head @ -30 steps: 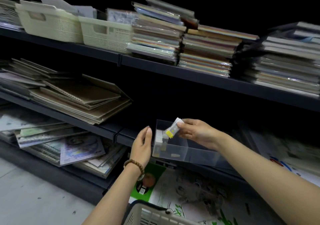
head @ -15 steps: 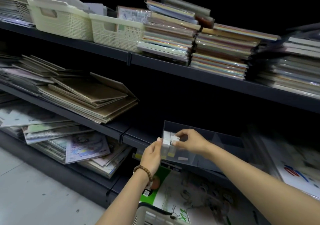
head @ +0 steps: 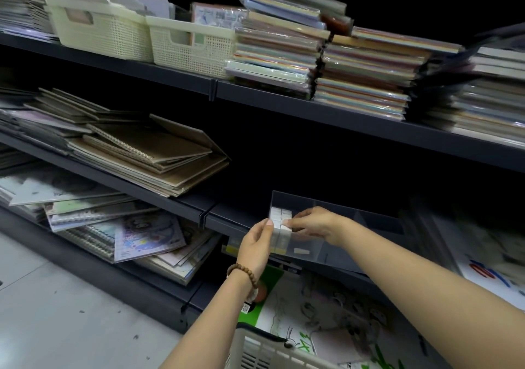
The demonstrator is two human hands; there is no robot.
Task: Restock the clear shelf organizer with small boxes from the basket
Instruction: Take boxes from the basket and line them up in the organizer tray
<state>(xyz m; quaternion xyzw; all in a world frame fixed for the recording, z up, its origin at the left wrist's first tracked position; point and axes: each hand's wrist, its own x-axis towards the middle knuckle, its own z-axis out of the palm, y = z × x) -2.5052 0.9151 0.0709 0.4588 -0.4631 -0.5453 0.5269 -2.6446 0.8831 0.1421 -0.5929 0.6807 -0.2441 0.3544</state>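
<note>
A clear shelf organizer sits on the dark middle shelf, right of centre. Several small white boxes stand packed in its left end. My left hand, with a bead bracelet at the wrist, rests against the organizer's left front corner, thumb touching the clear wall. My right hand reaches in from the right, its fingertips pinching the nearest white box in the row. The basket shows as a white slatted rim at the bottom edge, below my left forearm; its contents are hidden.
Brown spiral notebooks lie stacked left of the organizer. Two cream woven baskets and piles of wrapped paper pads fill the top shelf. Colourful sketchbooks and colouring sheets lie on the lowest shelf. Grey floor lies at the lower left.
My right hand brought a small box down from above the organizer into its left end. My left hand moved from beside the organizer onto its front corner. The view shifted a little.
</note>
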